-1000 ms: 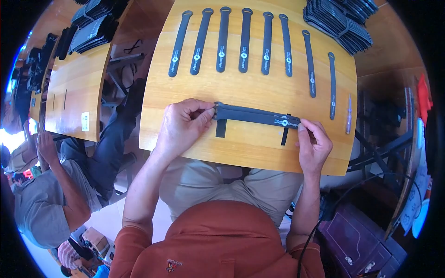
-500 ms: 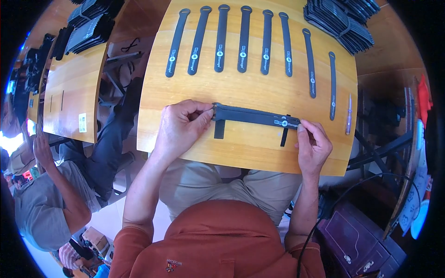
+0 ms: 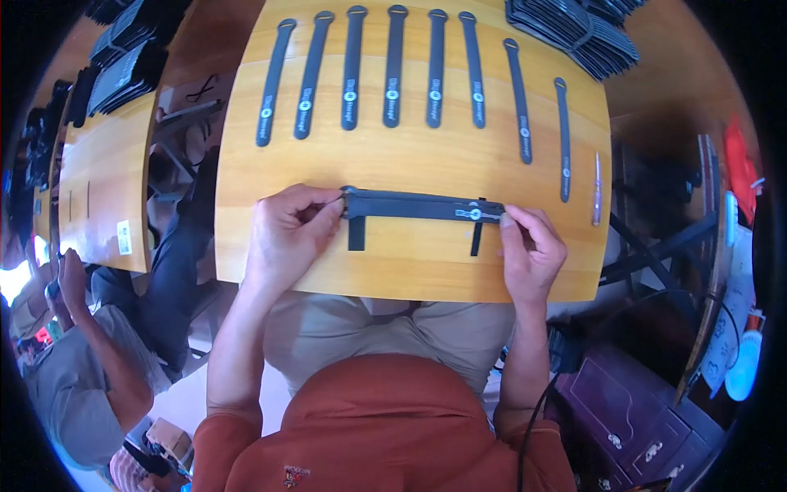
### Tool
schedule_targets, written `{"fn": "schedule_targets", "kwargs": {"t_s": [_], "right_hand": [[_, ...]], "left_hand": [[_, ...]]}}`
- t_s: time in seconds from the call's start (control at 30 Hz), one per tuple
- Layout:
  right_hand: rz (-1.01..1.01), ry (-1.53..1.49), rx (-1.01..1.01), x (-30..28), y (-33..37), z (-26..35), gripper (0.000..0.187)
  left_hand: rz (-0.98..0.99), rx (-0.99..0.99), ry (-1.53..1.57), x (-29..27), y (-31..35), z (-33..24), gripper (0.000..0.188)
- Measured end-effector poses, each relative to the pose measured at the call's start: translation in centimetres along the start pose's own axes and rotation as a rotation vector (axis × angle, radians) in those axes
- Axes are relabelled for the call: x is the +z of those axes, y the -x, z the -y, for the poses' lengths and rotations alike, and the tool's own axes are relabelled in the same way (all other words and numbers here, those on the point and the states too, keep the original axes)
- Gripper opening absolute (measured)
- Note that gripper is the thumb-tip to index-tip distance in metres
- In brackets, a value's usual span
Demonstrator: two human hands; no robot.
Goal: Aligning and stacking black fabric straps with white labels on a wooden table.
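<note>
A dark grey strap (image 3: 418, 205) with white print near its right end is stretched sideways between my hands, close to the table's near edge. It seems to lie over one or more like it; I cannot tell how many layers. My left hand (image 3: 288, 234) pinches the slotted end, and my right hand (image 3: 534, 252) pinches the other end between thumb and fingers. Two short black strips poke out toward me from under the strap: a wider strip (image 3: 357, 236) near my left hand and a narrower strip (image 3: 475, 241) near my right.
Several similar straps (image 3: 352, 70) lie spaced in a row across the far part of the wooden table (image 3: 279, 176). A thin screwdriver-like tool (image 3: 597, 190) rests by the right edge. Bundled straps (image 3: 566, 33) are stacked at the back right. At the left, another person (image 3: 90, 385) sits beside another table (image 3: 106, 197).
The whole view has shifted, so the table and straps appear farther left. Both hands keep their pinch on the strap, which lies nearly as before.
</note>
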State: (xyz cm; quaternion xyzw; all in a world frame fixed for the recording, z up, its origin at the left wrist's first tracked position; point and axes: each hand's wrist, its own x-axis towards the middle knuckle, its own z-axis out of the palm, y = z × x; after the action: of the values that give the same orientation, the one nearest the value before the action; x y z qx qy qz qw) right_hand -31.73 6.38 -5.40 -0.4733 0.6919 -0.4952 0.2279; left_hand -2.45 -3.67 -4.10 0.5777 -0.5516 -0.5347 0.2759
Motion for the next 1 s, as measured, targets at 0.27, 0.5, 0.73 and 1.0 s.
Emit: {"fn": "schedule_targets", "kwargs": {"t_s": [0.27, 0.5, 0.73, 1.0], "right_hand": [[-0.001, 0.006, -0.031, 0.08, -0.08, 0.27, 0.011], [-0.002, 0.061, -0.037, -0.06, -0.09, 0.03, 0.011], [0.003, 0.105, -0.073, 0.03, -0.19, 0.36, 0.011], [-0.004, 0.119, -0.115, 0.09, -0.19, 0.20, 0.012]], "left_hand": [[0.008, 0.002, -0.050, -0.03, -0.01, -0.18, 0.012], [0.003, 0.018, -0.024, 0.19, -0.05, -0.21, 0.010], [0.021, -0.025, -0.044, -0.01, 0.00, -0.57, 0.011], [0.004, -0.020, -0.022, 0.11, 0.05, -0.83, 0.012]]}}
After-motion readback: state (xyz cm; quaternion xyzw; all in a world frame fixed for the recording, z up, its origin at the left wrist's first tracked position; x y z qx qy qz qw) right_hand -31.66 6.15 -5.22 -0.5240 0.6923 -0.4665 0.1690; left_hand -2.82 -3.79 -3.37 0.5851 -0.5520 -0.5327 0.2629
